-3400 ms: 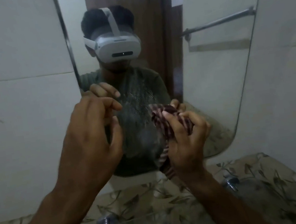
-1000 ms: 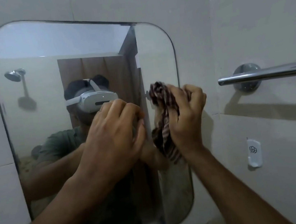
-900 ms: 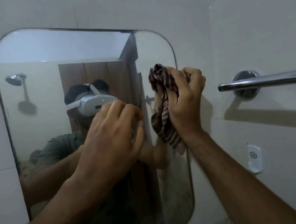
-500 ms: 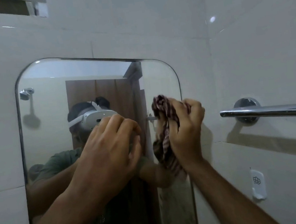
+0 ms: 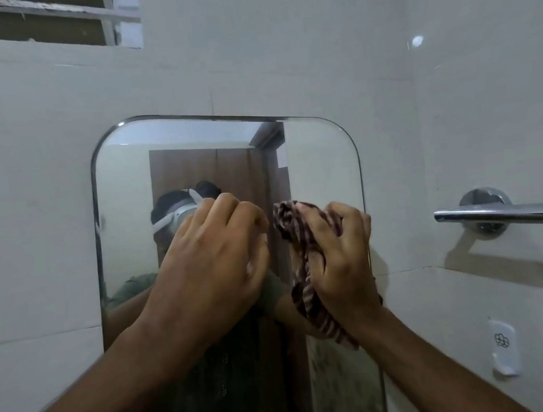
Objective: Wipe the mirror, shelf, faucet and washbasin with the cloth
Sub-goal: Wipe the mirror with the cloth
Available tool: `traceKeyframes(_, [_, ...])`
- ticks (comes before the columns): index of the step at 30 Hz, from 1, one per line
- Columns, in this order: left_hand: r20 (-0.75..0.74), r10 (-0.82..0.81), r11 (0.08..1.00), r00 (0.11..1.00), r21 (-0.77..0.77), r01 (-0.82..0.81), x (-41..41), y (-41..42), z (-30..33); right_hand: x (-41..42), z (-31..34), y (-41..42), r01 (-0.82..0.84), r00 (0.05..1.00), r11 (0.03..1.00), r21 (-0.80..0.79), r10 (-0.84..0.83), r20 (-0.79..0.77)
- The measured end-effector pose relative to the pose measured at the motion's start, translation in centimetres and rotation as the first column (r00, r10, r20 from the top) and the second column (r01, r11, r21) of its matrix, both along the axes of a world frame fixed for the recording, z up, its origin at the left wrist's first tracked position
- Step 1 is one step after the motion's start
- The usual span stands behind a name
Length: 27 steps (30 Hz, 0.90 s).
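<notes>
A rounded wall mirror [image 5: 320,165] hangs on the pale tiled wall in front of me. My right hand [image 5: 339,259] grips a bunched dark red and white striped cloth [image 5: 296,237] and holds it against the mirror's right part, near its right edge. My left hand [image 5: 216,268] is raised before the mirror's middle with its fingers loosely curled and nothing in it; whether its fingertips touch the glass I cannot tell. The shelf, faucet and washbasin are out of view.
A chrome towel bar [image 5: 513,213] sticks out from the right wall at hand height. Below it a small white wall hook [image 5: 505,351] is stuck on. A window opening [image 5: 42,21] sits high at the top left.
The view has tilted up from the basin, so the mirror sits lower in frame. My right hand has kept the cloth on the mirror's right side, shifting slightly; my left hand stayed alongside it.
</notes>
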<state>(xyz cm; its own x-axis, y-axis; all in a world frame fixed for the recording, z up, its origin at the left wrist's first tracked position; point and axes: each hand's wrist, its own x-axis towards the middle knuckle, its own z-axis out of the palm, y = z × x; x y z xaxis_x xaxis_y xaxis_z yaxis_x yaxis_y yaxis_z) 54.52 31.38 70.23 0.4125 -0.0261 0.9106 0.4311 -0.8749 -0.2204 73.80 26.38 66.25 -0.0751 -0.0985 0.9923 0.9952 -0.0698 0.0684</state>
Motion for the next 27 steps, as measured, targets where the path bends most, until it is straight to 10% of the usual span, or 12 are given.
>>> traceKeyframes(10, [0.034, 0.020, 1.000, 0.999, -0.011, -0.020, -1.6, 0.0, 0.3, -0.9, 11.6, 0.8, -0.078, 0.986, 0.989, 0.123, 0.095, -0.137])
traceKeyframes(21, [0.057, 0.086, 0.995, 0.995, -0.058, -0.082, -3.3, 1.3, -0.1, -3.7, -3.2, 2.9, 0.085, 0.825, 0.956, -0.280, 0.090, 0.558])
traceKeyframes(27, [0.087, 0.102, 0.993, 0.991, -0.075, -0.095, -4.2, 1.5, 0.5, -3.8, 8.5, 2.3, -0.055, 0.998, 0.998, 0.022, 0.055, 0.035])
